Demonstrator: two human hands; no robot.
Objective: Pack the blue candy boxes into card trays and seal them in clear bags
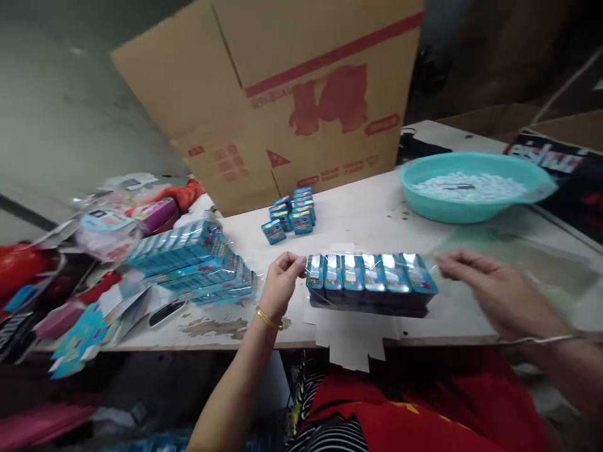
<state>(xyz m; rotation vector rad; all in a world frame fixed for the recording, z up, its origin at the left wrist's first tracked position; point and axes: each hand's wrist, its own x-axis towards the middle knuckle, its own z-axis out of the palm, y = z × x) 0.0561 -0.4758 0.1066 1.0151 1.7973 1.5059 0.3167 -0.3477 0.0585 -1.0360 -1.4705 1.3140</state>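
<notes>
A row of several small blue boxes point(372, 282) sits inside clear plastic wrap point(367, 309) in front of me, its shiny top catching the light. My left hand point(281, 279), with a gold bracelet at the wrist, pinches the wrap at the row's left end. At the other end my right hand point(487, 285) is closed in a pinch on the wrap, just beyond the last box. Under the row lies a cut white card sheet point(351, 342) that hangs over the table's front edge. Loose small blue boxes point(301, 213) stand in a group farther back.
Wrapped stacks of blue boxes point(188, 263) lie on the left, beside a heap of bags point(108, 226) and flattened cartons point(85, 333). A large cardboard box point(325, 125) stands behind. At the right rear is a turquoise basin point(452, 210) holding many small white pieces.
</notes>
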